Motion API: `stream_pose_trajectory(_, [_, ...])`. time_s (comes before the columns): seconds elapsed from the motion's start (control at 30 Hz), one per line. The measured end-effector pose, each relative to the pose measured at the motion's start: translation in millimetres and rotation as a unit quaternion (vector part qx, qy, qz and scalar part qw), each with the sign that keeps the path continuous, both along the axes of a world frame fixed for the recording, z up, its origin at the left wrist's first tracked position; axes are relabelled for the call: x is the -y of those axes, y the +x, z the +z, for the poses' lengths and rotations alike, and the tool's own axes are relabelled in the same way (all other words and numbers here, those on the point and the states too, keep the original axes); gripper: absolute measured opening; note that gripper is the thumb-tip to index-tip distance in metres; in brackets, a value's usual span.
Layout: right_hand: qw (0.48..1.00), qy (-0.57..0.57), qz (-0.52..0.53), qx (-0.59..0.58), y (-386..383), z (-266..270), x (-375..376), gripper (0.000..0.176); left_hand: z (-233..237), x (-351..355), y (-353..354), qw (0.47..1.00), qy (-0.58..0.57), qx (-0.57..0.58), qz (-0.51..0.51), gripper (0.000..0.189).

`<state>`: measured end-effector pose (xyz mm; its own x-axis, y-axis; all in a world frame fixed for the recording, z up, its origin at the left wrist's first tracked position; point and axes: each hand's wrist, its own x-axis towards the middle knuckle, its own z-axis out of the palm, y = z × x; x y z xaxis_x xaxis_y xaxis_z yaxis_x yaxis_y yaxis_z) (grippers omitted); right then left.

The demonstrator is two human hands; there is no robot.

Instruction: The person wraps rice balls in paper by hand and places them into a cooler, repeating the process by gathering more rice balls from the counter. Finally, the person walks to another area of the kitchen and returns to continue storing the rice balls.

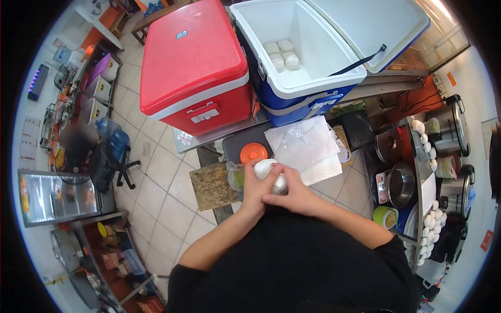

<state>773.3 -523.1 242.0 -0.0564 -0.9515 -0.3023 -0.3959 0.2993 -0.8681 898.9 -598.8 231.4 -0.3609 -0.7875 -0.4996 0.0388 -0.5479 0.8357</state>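
Note:
Close to my body, both hands are wrapped around a white wrapped bundle (264, 168); what is inside it cannot be made out. My left hand (253, 189) closes on its left side, and my right hand (293, 192) grips it from the right, fingertips nearly meeting on top. Just beyond them sits an orange round lid (253, 153). A stack of white sheets (305, 146), with clear plastic on top, lies to the right. Several similar white wrapped bundles (282, 52) rest inside the open blue cooler (318, 86).
A red cooler (193, 68) with its lid down stands left of the blue one. A brown speckled board (213, 187) is at my left. On the right, a shelf holds several eggs (430, 232), a metal bowl (401, 185) and large pots (451, 128). A person (86, 146) is at far left.

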Motion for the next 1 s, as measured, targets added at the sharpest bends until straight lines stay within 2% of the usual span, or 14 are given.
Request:
stream_pose_trajectory(0.07, [0.994,-0.015,-0.080,0.070,1.5,-24.5,-10.8,0.083,-14.5,3.3,-0.2,0.998,0.040,-0.039,-0.019,0.058])
stream_pose_trajectory(0.13, [0.937,0.067,-0.171,0.298,1.0,-28.7,-18.3,0.081,-16.9,5.9,0.7,0.998,0.048,-0.028,-0.025,0.054])
stream_pose_trajectory(0.2, [0.917,0.059,-0.215,0.331,0.8,-33.1,-16.5,0.074,-21.2,5.7,0.6,0.986,0.130,-0.086,0.062,0.047])
stream_pose_trajectory(0.27, [0.832,0.099,-0.330,0.434,-6.5,-29.7,-9.2,0.070,-25.7,10.4,-2.6,0.986,0.139,-0.057,0.073,0.045])
stream_pose_trajectory(0.3, [0.829,0.068,-0.338,0.441,-11.5,-33.0,-2.1,0.053,-25.5,14.4,-3.2,0.976,0.153,-0.109,0.107,0.042])
stream_pose_trajectory(0.4, [0.771,0.009,-0.268,0.578,-61.6,17.1,28.1,0.052,-15.2,31.3,-4.2,0.952,0.162,-0.203,0.161,0.041])
stream_pose_trajectory(0.47, [0.770,-0.054,-0.227,0.594,-113.0,69.3,65.0,0.051,-12.6,37.9,9.8,0.923,0.189,-0.279,0.184,0.045])
stream_pose_trajectory(0.53, [0.835,-0.115,-0.186,0.505,-164.7,121.5,116.2,0.049,-5.8,37.8,28.6,0.918,0.178,-0.303,0.182,0.050])
stream_pose_trajectory(0.6, [0.892,-0.114,-0.243,0.363,-209.5,145.2,190.6,0.049,-21.4,26.7,47.9,0.907,0.167,-0.318,0.221,0.051])
stream_pose_trajectory(0.7, [0.991,-0.081,-0.101,-0.042,-274.9,115.2,306.0,0.064,-46.3,0.8,72.3,0.891,0.155,-0.347,0.249,0.046])
stream_pose_trajectory(0.8, [0.922,0.135,-0.005,-0.362,-308.9,22.8,386.6,0.071,-57.8,-31.0,62.4,0.873,0.119,-0.377,0.287,0.048])
stream_pose_trajectory(0.87, [0.906,0.283,0.092,-0.300,-320.1,-48.2,405.6,0.069,-57.0,-47.9,51.5,0.846,0.147,-0.364,0.362,0.051])
stream_pose_trajectory(0.93, [0.898,0.361,0.071,-0.240,-303.6,-94.5,408.0,0.073,-57.0,-68.5,37.7,0.826,0.139,-0.358,0.412,0.050])
stream_pose_trajectory(1.0, [0.928,0.319,0.031,-0.193,-292.5,-140.9,408.2,0.073,-51.7,-89.2,23.8,0.848,0.105,-0.288,0.433,0.053])
